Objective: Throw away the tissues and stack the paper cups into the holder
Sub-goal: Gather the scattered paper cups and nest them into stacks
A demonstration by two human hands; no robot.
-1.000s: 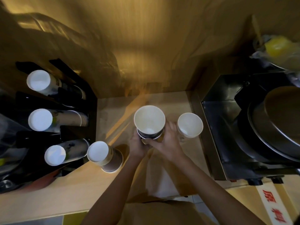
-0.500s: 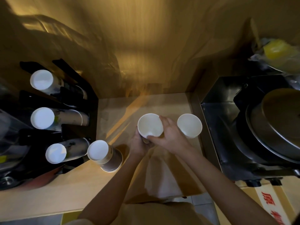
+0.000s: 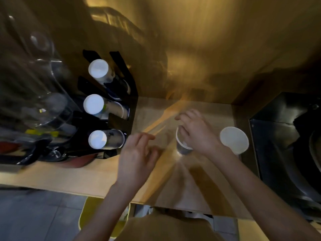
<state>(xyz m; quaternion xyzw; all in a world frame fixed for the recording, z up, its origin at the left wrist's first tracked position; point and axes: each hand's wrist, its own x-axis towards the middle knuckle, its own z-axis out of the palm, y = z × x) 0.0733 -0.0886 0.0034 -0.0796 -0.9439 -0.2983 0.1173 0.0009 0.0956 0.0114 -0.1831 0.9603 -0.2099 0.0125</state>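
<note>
A stack of nested paper cups (image 3: 182, 146) stands upright on the wooden counter (image 3: 86, 178). My right hand (image 3: 198, 134) grips it from above, fingers over the rim. My left hand (image 3: 137, 157) hovers open to the left of it, near the black cup holder (image 3: 132, 94), and holds nothing. The holder carries three lying stacks of cups, white bottoms towards me: top (image 3: 98, 68), middle (image 3: 93, 103), bottom (image 3: 97, 139). A single white cup (image 3: 234, 140) stands upright to the right of my right hand. The cup that lay beside the holder is out of sight behind my left hand. No tissue shows.
A black metal appliance (image 3: 281, 136) fills the right side, close to the single cup. Clear plastic containers (image 3: 43, 87) crowd the left beyond the holder. A wooden wall (image 3: 191, 49) closes the back. The counter's front edge runs below my wrists, with grey floor (image 3: 34, 214) under it.
My left hand let go of the cup stack and swung left toward the holder. My right hand moved onto the stack's rim. The view shifted left.
</note>
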